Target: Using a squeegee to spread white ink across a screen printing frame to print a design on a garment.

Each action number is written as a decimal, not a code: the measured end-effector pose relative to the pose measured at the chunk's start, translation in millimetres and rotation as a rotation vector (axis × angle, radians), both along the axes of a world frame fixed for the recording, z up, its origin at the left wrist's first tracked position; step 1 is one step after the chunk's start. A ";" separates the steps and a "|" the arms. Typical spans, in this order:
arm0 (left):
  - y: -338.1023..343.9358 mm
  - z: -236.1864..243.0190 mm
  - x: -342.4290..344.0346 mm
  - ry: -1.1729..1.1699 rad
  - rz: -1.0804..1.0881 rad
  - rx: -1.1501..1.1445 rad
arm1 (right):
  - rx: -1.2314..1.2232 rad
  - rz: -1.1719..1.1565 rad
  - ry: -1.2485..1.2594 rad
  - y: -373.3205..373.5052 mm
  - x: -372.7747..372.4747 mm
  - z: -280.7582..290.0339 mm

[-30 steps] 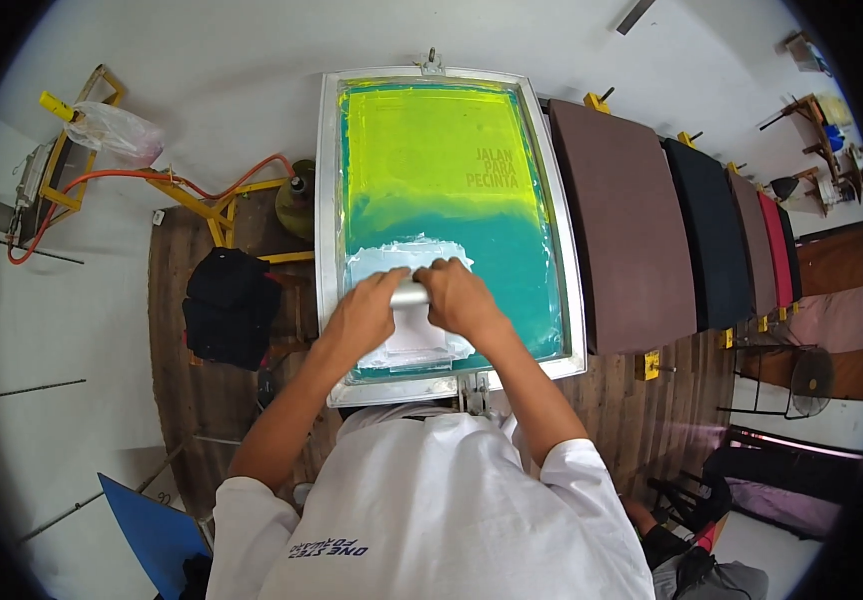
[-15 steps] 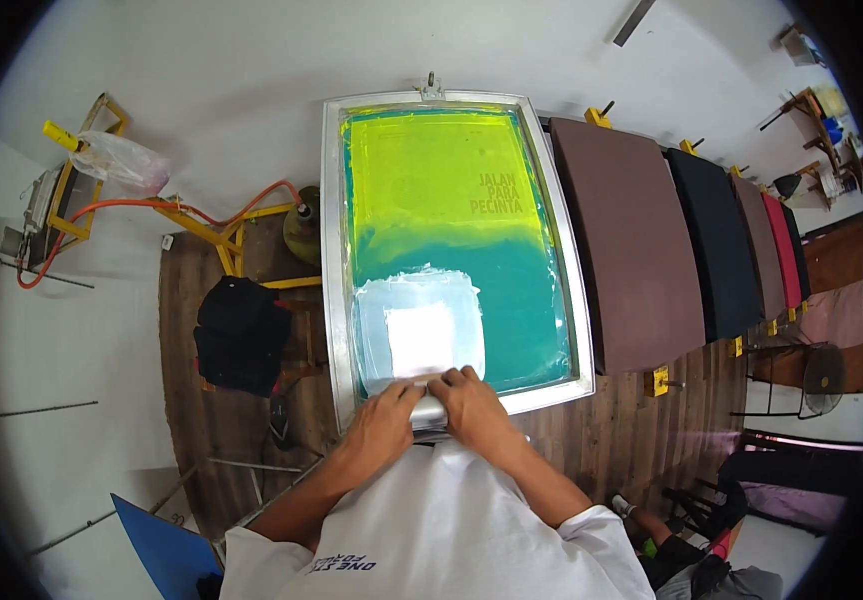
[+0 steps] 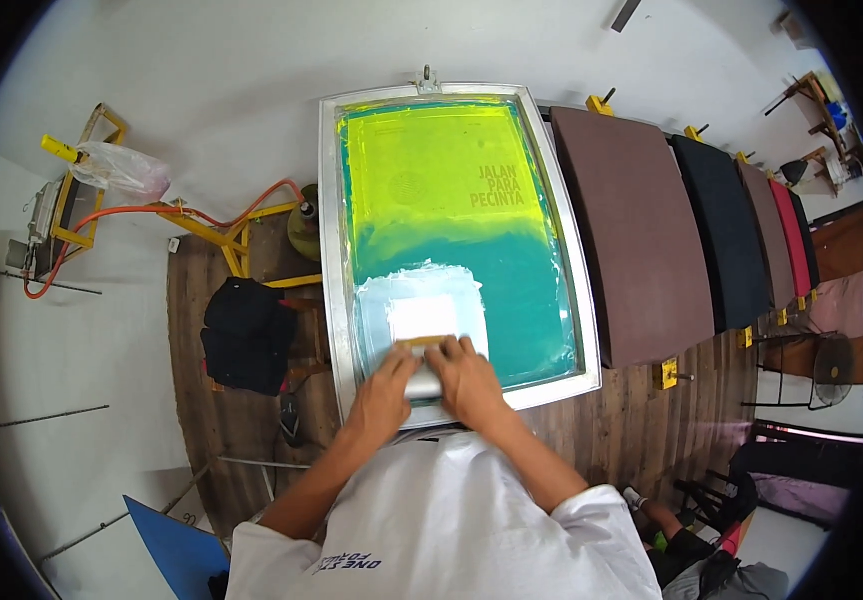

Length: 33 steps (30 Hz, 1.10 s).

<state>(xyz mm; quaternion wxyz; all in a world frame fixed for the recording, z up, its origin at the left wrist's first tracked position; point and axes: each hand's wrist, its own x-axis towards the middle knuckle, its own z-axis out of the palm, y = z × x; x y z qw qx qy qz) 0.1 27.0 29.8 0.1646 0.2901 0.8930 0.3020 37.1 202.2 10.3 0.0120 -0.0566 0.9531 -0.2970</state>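
A silkscreen in a pale metal frame [image 3: 586, 330] lies in front of me. Its mesh [image 3: 522, 300] is yellow-green at the far end and teal nearer to me, with lettering in the far right area. At the near left is a bright open patch [image 3: 422, 317] bordered by white ink [image 3: 377, 295]. Over the near part of that patch, both hands grip a squeegee [image 3: 426, 384] with a pale handle. My left hand [image 3: 383, 392] closes round its left side, my right hand [image 3: 468, 384] round its right side. Hands and handle hide its blade.
Padded printing boards, one brown [image 3: 632, 240] and one black [image 3: 722, 235] among them, run off to the right. At left are dark folded cloth [image 3: 247, 335], a yellow metal stand [image 3: 217, 235] and an orange hose [image 3: 132, 209]. A person's leg [image 3: 660, 514] shows at lower right.
Both hands have pushed the squeegee forward from the frame's near edge, over the near part of the bright patch. The view has shifted slightly.
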 end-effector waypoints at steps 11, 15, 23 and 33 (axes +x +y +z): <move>10.6 13.6 -36.1 0.031 0.062 0.094 | 0.079 0.022 -0.042 12.6 -42.1 19.1; 26.0 -1.4 -71.9 0.147 0.123 0.163 | 0.070 -0.003 -0.003 21.7 -79.4 15.2; 2.1 8.9 17.5 -0.015 0.083 0.013 | -0.038 0.052 -0.053 -0.2 10.3 -0.6; 6.9 26.2 9.9 -0.051 0.038 -0.068 | 0.032 0.050 -0.064 1.4 10.9 24.3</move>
